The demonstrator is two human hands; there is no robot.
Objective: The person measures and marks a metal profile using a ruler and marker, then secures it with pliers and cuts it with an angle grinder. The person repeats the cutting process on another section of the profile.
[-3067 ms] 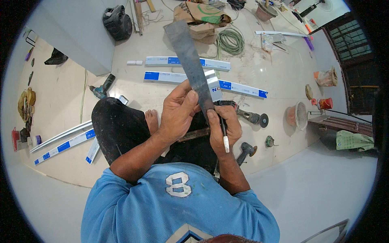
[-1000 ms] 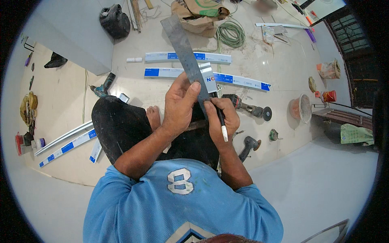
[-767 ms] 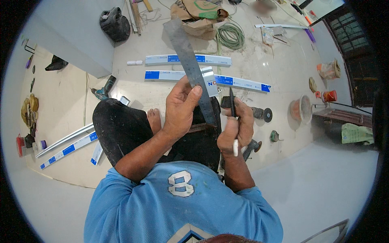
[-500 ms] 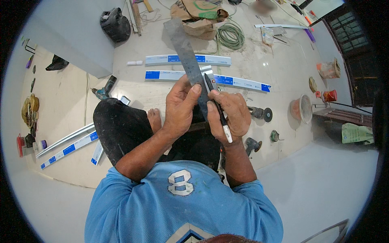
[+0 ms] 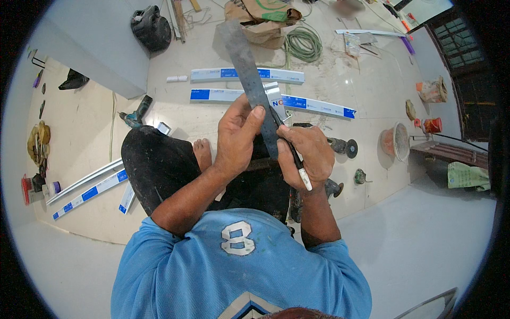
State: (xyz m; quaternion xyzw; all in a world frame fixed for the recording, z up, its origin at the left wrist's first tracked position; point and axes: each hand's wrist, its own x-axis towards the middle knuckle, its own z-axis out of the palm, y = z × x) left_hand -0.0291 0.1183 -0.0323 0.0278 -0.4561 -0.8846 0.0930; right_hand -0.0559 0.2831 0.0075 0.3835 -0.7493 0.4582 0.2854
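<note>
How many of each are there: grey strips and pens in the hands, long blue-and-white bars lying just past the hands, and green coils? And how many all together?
Grey strip: 1
Pen: 1
Blue-and-white bars: 2
Green coil: 1
Total: 5

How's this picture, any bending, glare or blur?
Head view: black corners ring the fisheye image, and the upper long blue-and-white strip appears bowed; head view: bright glare spots dot the cream tiled floor; head view: a brownish patch at the top is smeared beyond recognition, while left hand and right hand look fairly sharp.
</note>
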